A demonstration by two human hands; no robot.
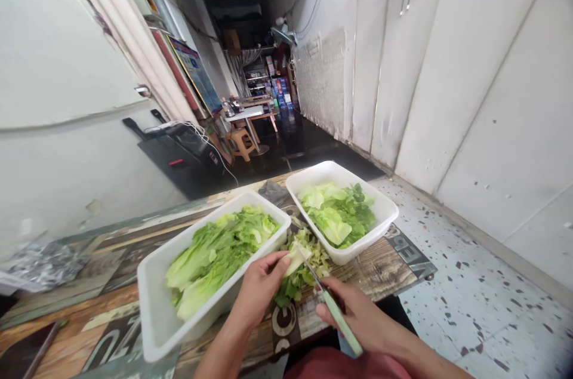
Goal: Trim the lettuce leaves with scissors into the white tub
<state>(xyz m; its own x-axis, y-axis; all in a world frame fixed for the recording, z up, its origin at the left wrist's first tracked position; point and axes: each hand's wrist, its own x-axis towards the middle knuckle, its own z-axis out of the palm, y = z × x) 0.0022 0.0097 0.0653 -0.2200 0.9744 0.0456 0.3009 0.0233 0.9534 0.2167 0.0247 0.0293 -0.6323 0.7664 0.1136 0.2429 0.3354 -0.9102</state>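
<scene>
My left hand point(265, 277) is closed on a pale head of lettuce point(295, 261), its stem end pointing away from me. In my right hand point(353, 310) is a knife point(338, 314) with a light green handle. The blade lies against the lettuce stem. Beneath and around them, loose leaf trimmings point(320, 256) lie on the table between two white tubs. The left tub point(154, 307) holds several long lettuce heads point(219, 253). Cut leaves point(335, 212) partly fill the right tub point(387, 212).
The wood-patterned table point(380, 271) spans the foreground. A dark phone-like slab point(29, 349) and a pile of silvery packets point(45, 265) lie at the left. Farther back stand a small white-topped table point(246, 113) and a stool point(242, 143). A white wall point(492, 68) runs along the right.
</scene>
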